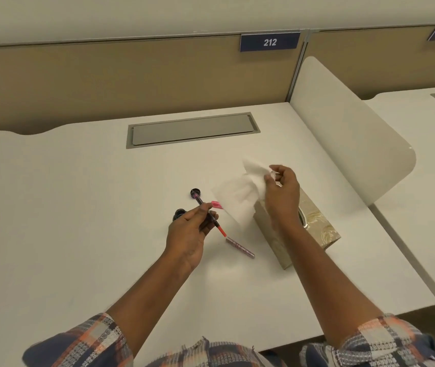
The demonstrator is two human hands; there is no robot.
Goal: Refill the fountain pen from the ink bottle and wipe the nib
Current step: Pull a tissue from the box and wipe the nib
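Tissue [240, 197] up in the air, white and crumpled, pinched between thumb and fingertips of the right hand [281, 193], which is raised above the gold patterned tissue box [314, 229]. The sheet hangs down and to the left from that pinch, its lower corner just beside the near left edge of the box.

Over to the left hand [189, 231]: fingers curled and closed on the fountain pen [212, 217], gripped around its dark middle and held at a slant above the white desk [78, 207]. The pen's red end points down toward the person, the dark end points away. Whether the nib is at the far end I cannot tell; it is too small.

On the desk, the ink bottle [179, 213] sits just behind the left knuckles, partly hidden by them. Its round black cap [195, 192] lies a little farther back, apart from the bottle. A small pink piece [216, 205] rests between the pen and the tissue. A patterned pen barrel [240, 247] lies flat near the pen's red end, just left of the box.

Both plaid sleeves are pushed up. Partition label at the back reads 212 [269, 42].
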